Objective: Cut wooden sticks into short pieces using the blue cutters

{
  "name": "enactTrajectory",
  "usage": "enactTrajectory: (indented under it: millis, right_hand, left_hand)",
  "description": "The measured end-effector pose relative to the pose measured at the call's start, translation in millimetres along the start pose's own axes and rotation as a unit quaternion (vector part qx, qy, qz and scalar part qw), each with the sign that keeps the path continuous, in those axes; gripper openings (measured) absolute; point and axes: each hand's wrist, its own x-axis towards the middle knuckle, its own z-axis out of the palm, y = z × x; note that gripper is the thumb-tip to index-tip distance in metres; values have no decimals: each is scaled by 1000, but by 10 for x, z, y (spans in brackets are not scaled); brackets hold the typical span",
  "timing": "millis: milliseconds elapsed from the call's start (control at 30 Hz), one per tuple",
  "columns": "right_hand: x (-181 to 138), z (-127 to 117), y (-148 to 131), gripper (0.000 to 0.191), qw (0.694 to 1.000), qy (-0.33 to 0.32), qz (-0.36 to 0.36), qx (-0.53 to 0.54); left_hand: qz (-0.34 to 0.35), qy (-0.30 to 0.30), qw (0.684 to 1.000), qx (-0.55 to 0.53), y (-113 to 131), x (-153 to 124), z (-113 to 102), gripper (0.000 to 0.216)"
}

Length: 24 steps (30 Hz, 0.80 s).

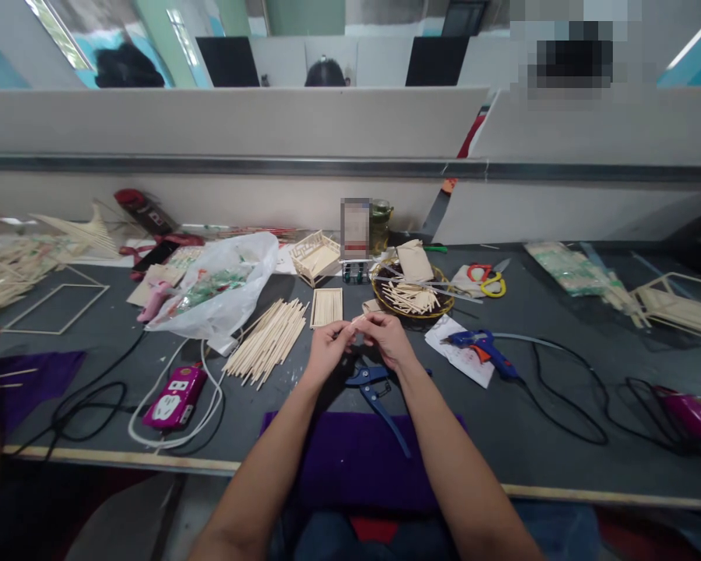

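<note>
Bare forearms [452,460] are stretched over a purple cloth [368,471] at lower centre; between them a blue cutter [369,377] is laid, its long handle slanted toward the lower right, nearer the right arm. At centre, a small pale piece [358,320] is pinched between the fingertips of the left hand [329,348] and right hand [389,340]; its long axis cannot be told. Beyond the left hand, a framed panel of sticks [327,308] is set.

A low white wall [239,125] runs across the upper part of the frame — a shiny gray bar [239,164] goes along it. A bright window [59,33] is at the upper left, a green wall [307,17] at the top middle. Below is a long, dark gray counter [537,460].
</note>
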Motion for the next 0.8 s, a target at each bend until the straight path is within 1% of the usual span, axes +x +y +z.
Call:
enactTrajectory:
  millis: [67, 167, 300, 400, 500, 667, 733, 800]
  right_hand:
    - [11, -38, -21, 31, 1000, -4, 7, 8]
    - [35, -112, -31, 31, 1000, 24, 1, 19]
    - [45, -145, -6, 29, 999, 41, -5, 23]
    - [23, -102, 19, 29, 999, 39, -16, 12]
    - [-4, -44, 47, 30, 998, 42, -40, -24]
    - [-13, 3, 91, 23, 995, 61, -66, -43]
    - [-11, 6, 90, 23, 996, 69, -49, -23]
    - [-12, 6, 73, 23, 997, 69, -11, 12]
  left_hand:
    - [-16, 5, 999, -37, 8, 0, -5, 40]
    - [-41, 16, 995, -85, 5, -1, -8, 42]
    - [-51, 17, 993, -108, -11, -4, -2, 42]
    - [-43, 21, 994, -101, -22, -6, 6, 42]
    - [-24, 21, 998, -63, -38, -12, 20, 42]
    - [7, 8, 1000, 0, -79, -25, 53, 41]
    - [5, -8, 1000, -9, -81, -25, 56, 43]
    - [-12, -41, 998, -47, -66, -25, 51, 44]
